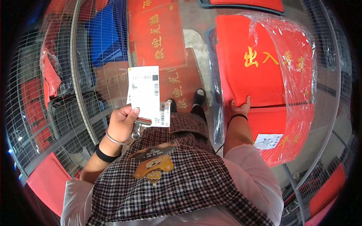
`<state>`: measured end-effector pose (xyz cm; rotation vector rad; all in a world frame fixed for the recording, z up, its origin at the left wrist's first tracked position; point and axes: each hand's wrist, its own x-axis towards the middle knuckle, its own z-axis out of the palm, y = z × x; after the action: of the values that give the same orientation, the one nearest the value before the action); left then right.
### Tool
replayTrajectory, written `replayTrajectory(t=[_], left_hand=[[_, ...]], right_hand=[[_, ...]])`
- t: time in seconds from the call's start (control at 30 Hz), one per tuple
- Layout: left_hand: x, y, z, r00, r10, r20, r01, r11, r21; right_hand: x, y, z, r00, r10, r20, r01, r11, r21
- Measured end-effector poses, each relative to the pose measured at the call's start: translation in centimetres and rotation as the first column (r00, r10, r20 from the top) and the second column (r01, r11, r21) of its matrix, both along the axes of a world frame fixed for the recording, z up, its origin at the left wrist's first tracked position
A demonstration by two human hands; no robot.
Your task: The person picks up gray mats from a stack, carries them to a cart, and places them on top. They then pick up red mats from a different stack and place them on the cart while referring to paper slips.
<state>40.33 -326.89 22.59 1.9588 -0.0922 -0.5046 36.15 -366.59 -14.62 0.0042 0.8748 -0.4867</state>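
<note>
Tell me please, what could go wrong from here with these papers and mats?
The left hand pinches the white papers near one edge; they might slip. The right hand grips the top red mat only at its near edge, so it could fold. The wrinkled plastic wrap over the mats might snag.

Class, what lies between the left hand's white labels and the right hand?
Across the head view, from white labels to right hand: dark shoes, a dull red floor mat, then shiny plastic.

Red mats [249, 86] bear yellow characters [250, 57], labels [148, 102] barcodes [156, 87], the apron [162, 199] lettering [160, 151].
</note>
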Motion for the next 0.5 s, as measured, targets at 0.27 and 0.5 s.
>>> replayTrajectory(t=[0.27,0.5], left_hand=[[0.4,1.0,0.1,0.996,-0.07,0.063,0.069,0.998,0.008],[0.7,2.3,0.0,0.98,-0.053,0.191,0.034,0.994,0.101]], right_hand=[[2.7,-8.0,11.2,0.986,0.157,-0.063,-0.169,0.933,-0.316],[2.3,-7.4,16.7,0.934,0.082,0.347,0.038,0.945,-0.324]])
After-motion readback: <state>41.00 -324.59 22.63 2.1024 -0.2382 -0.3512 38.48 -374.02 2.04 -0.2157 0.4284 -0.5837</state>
